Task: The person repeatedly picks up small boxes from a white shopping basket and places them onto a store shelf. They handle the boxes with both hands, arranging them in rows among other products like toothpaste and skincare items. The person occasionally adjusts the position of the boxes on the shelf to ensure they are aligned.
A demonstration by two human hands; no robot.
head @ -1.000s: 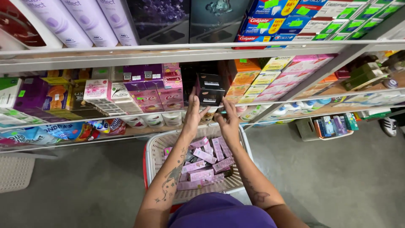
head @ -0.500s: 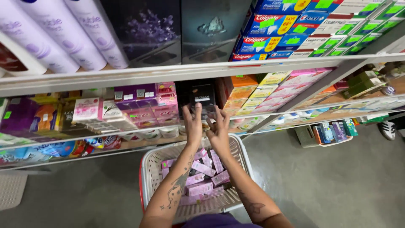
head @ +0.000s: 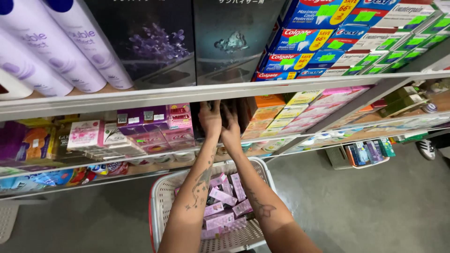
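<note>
Three lilac spray cans (head: 51, 51) standing on the top shelf, left hand (head: 209, 118) and right hand (head: 230, 130) reaching side by side into the dark middle-shelf gap, their grip hidden so cannot tell, white basket (head: 161, 201) of pink boxes (head: 224, 197) sitting below the two forearms

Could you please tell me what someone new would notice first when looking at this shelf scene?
Most striking are the two tattooed arms reaching up the middle, left hand and right hand pushed side by side into a dark gap on the middle shelf. Below them stands a white basket holding pink boxes. Big lilac spray cans fill the top left, above the shelf.
</note>
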